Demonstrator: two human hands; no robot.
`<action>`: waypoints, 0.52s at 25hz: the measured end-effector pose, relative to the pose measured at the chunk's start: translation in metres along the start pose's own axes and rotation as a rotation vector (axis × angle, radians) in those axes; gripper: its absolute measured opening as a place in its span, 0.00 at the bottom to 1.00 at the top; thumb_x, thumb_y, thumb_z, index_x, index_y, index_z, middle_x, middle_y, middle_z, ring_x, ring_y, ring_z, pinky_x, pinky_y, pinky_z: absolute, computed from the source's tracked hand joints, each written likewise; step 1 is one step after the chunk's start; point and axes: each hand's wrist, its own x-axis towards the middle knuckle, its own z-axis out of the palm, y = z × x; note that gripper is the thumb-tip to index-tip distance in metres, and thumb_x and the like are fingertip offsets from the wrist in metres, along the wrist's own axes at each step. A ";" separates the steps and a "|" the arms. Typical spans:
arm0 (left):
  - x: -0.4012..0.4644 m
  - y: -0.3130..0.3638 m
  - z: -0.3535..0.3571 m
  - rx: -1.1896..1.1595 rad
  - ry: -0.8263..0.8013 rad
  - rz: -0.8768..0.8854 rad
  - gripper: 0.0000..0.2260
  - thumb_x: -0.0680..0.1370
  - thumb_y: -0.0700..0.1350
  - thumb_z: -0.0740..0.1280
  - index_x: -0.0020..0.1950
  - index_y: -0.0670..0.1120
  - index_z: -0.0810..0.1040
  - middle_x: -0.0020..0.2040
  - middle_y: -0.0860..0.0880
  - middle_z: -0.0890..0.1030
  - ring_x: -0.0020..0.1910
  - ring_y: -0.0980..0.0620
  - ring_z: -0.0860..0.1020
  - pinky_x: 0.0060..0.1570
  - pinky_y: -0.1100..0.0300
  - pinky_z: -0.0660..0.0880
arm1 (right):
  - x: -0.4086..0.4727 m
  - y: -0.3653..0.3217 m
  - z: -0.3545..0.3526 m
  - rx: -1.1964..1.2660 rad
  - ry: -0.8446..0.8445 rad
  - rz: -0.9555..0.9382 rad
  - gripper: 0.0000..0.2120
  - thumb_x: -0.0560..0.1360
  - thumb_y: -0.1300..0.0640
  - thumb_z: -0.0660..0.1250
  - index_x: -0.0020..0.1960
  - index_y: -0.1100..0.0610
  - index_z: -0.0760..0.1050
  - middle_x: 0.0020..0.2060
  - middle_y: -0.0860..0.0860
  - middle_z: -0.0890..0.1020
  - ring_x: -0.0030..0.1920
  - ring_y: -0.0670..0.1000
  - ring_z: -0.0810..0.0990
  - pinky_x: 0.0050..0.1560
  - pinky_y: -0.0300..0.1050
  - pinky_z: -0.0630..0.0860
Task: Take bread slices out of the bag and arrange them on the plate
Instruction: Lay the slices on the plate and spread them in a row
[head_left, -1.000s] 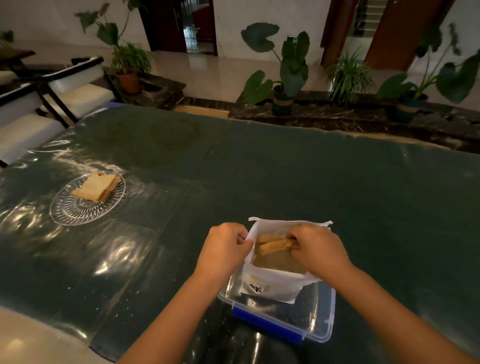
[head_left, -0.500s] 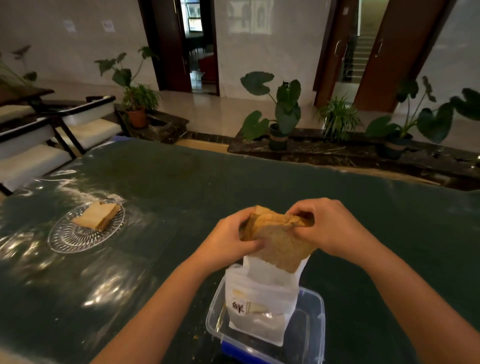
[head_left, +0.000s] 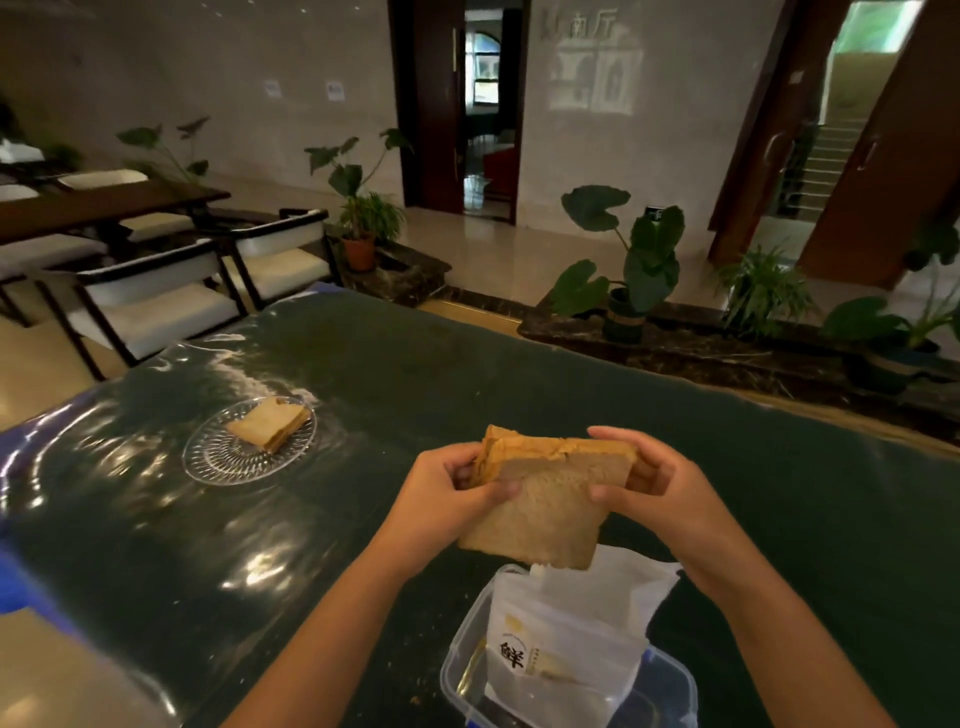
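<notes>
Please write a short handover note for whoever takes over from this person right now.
Left hand: grip on the left edge of the bread, which is held up in the air.
Right hand: grip on the right edge of the same bread; it looks like more than one slice.
Bag: open, standing in the clear box just below the bread, near the front of the table.
Plate: far left on the table, with a few stacked slices already on it.
Done: those slices plated; this bread is out of the bag.
Left: carry it to the plate, lay it down, then check the bag for more.
</notes>
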 end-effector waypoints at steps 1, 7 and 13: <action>-0.003 0.000 -0.009 -0.041 0.023 -0.009 0.08 0.68 0.44 0.74 0.44 0.56 0.84 0.42 0.54 0.86 0.44 0.54 0.84 0.39 0.63 0.79 | 0.002 0.004 0.009 0.046 -0.008 0.021 0.21 0.63 0.59 0.75 0.52 0.43 0.77 0.47 0.41 0.84 0.49 0.41 0.82 0.41 0.36 0.79; -0.025 -0.012 -0.084 -0.176 0.126 -0.067 0.08 0.67 0.45 0.74 0.45 0.52 0.84 0.43 0.51 0.86 0.44 0.53 0.84 0.39 0.64 0.79 | 0.023 0.011 0.091 0.093 -0.027 0.052 0.13 0.68 0.62 0.71 0.50 0.48 0.79 0.46 0.48 0.84 0.46 0.45 0.83 0.39 0.39 0.80; -0.068 -0.035 -0.211 -0.233 0.194 -0.159 0.08 0.71 0.34 0.70 0.44 0.47 0.83 0.40 0.50 0.86 0.41 0.54 0.83 0.37 0.63 0.79 | 0.042 0.010 0.232 0.184 -0.077 0.097 0.10 0.71 0.62 0.69 0.50 0.51 0.78 0.46 0.50 0.83 0.46 0.46 0.84 0.39 0.40 0.81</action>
